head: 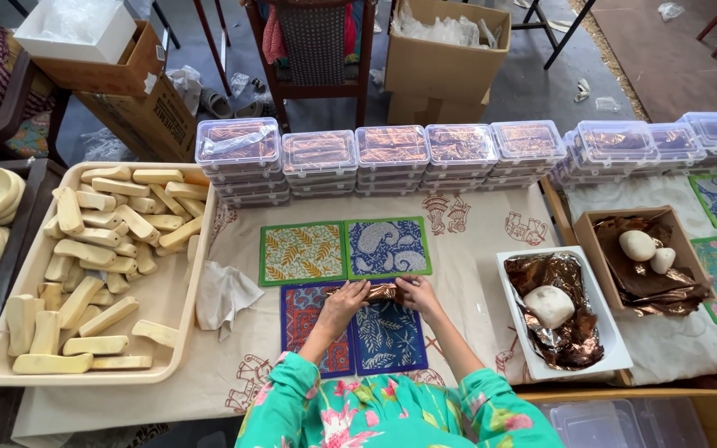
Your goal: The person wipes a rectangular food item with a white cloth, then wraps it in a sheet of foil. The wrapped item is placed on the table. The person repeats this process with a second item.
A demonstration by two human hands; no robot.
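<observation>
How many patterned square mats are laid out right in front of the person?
4, in a two-by-two block: green leaf mat back left, green-edged blue paisley mat back right, red-and-blue mat front left, dark blue mat front right. More mats lie far right.

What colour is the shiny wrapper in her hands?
Coppery brown foil wrapper, seen from the head view.

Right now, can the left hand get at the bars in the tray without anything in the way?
Probably yes: the left hand has only a crumpled cloth between it and the open tray of bars.
</observation>
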